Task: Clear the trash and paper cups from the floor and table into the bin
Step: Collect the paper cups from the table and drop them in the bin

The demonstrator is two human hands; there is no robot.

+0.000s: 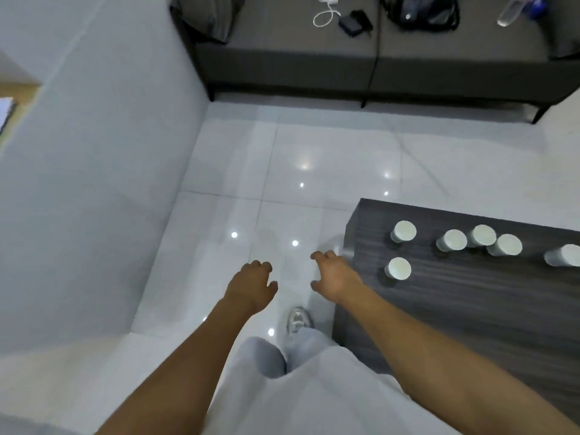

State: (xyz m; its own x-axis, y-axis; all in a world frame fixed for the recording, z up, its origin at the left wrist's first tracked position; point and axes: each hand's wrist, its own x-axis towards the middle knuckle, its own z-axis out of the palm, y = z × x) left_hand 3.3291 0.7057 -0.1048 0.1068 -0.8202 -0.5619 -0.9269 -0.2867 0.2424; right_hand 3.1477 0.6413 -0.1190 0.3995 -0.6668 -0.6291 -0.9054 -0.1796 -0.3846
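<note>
I see six paper cups (452, 240) near the dark table's (470, 309) left end, my left hand (252, 285) and right hand (334, 276) empty, fingers loosely curled above white floor tiles (314, 158), grey sofa (345, 64) beyond

Bare forearms, no sleeves; loose light grey trousers (301, 356), white top (314, 403), one grey-white laced sneaker (298, 320).

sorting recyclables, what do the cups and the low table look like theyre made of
Cups: likely paper, matte white, per the task; from above paper and plastic look alike.
Low table: dark grey wood-grain surface with streaked lines and a low sheen, probably laminate or veneer; solid wood cannot be ruled out.
</note>
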